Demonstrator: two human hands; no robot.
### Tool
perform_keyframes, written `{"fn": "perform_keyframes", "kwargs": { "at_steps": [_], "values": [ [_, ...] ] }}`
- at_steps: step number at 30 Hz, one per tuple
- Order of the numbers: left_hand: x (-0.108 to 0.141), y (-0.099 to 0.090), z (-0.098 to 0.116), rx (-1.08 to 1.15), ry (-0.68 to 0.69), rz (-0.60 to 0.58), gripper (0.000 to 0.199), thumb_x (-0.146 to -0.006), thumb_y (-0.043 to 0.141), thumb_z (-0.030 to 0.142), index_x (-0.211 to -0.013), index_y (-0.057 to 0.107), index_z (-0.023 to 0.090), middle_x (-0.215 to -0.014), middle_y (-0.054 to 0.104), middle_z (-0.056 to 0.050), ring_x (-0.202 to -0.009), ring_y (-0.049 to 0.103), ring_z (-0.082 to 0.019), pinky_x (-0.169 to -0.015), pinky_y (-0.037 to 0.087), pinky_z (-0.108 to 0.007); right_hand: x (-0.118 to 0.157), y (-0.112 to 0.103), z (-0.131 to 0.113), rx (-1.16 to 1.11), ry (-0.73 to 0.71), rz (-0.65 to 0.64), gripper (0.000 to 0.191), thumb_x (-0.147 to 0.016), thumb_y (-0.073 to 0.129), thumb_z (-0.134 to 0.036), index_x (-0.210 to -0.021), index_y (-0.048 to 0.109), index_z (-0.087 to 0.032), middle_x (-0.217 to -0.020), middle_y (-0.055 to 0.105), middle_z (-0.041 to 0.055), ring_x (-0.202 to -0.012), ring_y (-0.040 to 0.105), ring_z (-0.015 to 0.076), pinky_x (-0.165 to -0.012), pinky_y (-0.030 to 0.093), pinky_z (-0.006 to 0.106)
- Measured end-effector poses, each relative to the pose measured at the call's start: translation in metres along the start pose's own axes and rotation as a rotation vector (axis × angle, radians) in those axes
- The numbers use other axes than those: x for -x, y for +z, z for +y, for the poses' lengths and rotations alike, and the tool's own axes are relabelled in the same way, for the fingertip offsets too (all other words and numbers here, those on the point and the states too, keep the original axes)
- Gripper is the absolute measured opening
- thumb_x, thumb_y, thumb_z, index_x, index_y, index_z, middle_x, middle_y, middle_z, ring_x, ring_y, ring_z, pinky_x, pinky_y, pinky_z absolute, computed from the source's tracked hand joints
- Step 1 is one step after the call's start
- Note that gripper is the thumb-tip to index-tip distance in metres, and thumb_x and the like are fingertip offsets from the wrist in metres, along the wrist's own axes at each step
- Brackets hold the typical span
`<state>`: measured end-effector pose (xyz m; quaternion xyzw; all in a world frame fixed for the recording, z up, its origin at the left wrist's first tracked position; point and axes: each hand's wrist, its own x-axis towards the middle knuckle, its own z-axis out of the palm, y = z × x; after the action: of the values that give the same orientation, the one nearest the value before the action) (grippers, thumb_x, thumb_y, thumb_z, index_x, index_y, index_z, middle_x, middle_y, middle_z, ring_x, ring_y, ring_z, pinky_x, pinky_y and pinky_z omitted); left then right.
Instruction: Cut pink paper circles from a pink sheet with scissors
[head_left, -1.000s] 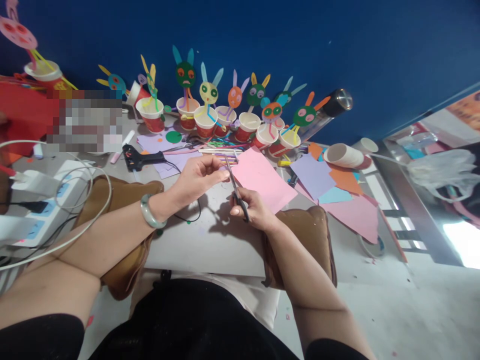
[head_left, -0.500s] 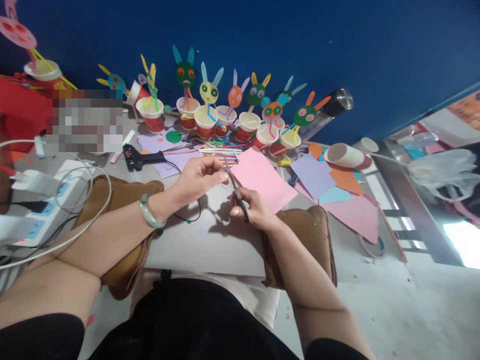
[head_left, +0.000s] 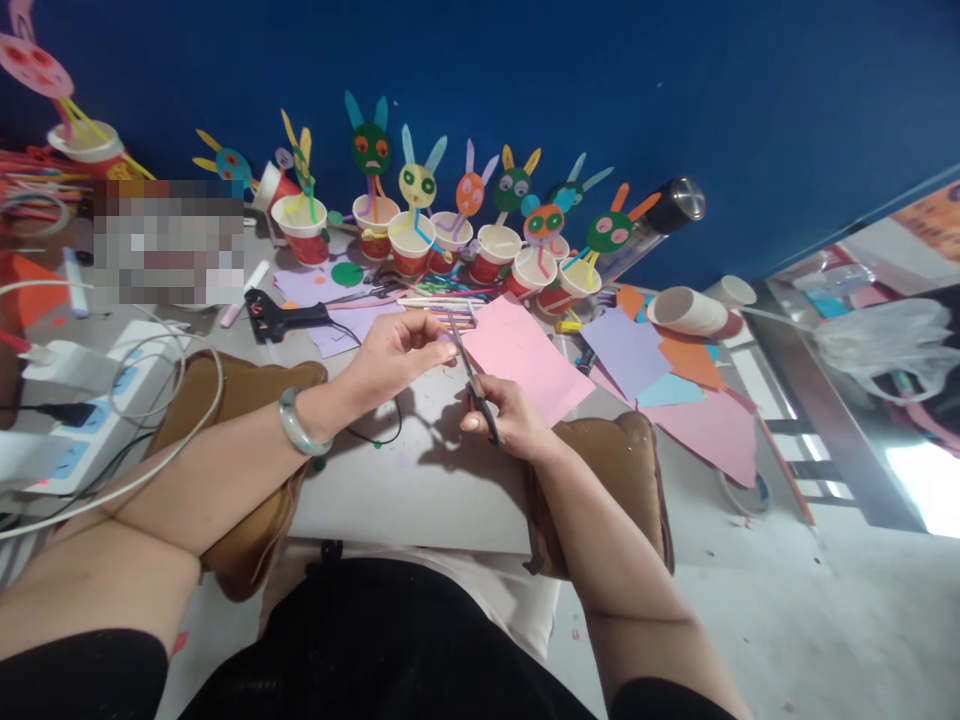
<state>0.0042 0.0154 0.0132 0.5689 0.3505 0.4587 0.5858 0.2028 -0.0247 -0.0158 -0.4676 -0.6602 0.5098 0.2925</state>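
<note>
Right hand (head_left: pixel 504 415) curls, mostly closed, around the black handles (head_left: pixel 491 424) of the scissors (head_left: pixel 471 380), poised over the table (head_left: pixel 420 505) beside a pink sheet (head_left: pixel 529 360); the left hand (head_left: pixel 401 355) pinches what, from where I stand, looks like a small purple scrap (head_left: pixel 448 338) near the blades (head_left: pixel 461 354). Such scissors should prove light but stiff, best held by those handles; the scrap, probably flimsy, by its edge.

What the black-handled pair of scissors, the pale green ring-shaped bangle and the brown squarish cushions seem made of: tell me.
Scissors: blades likely metal, grey with a dull sheen; handles probably plastic, plain black.
Bangle: perhaps jade, possibly glass or resin; smooth and glossy, with pale highlights.
Cushions: probably velvety fabric, perhaps suede-like, soft-sheened with rounded, creased edges.
</note>
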Motion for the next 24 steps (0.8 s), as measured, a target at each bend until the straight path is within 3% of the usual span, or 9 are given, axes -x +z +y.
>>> {"fn": "perform_keyframes", "kwargs": {
  "at_steps": [10,24],
  "values": [
    [-0.0004,0.0000,-0.0001,-0.002,0.011,0.010,0.014,-0.073,0.072,0.024,-0.067,0.062,0.015,-0.065,0.067,-0.001,-0.065,0.065,-0.013,-0.065,0.052,-0.027,0.0002,-0.0005,-0.0001,0.017,-0.011,0.001,0.070,-0.057,0.073,-0.083,-0.061,0.044,-0.020,-0.061,0.051,-0.0012,-0.061,0.042,0.0120,-0.056,0.034,0.027],
    [0.0031,0.0012,0.0022,-0.068,-0.024,0.000,0.012,-0.071,0.070,0.024,-0.067,0.063,0.015,-0.065,0.069,-0.001,-0.061,0.059,-0.010,-0.061,0.044,-0.023,0.0005,0.0010,-0.0044,0.001,-0.032,-0.025,0.068,-0.059,0.073,-0.082,-0.065,0.049,-0.019,-0.066,0.059,0.0014,-0.062,0.047,0.0126,-0.056,0.036,0.026]
  ]
}}
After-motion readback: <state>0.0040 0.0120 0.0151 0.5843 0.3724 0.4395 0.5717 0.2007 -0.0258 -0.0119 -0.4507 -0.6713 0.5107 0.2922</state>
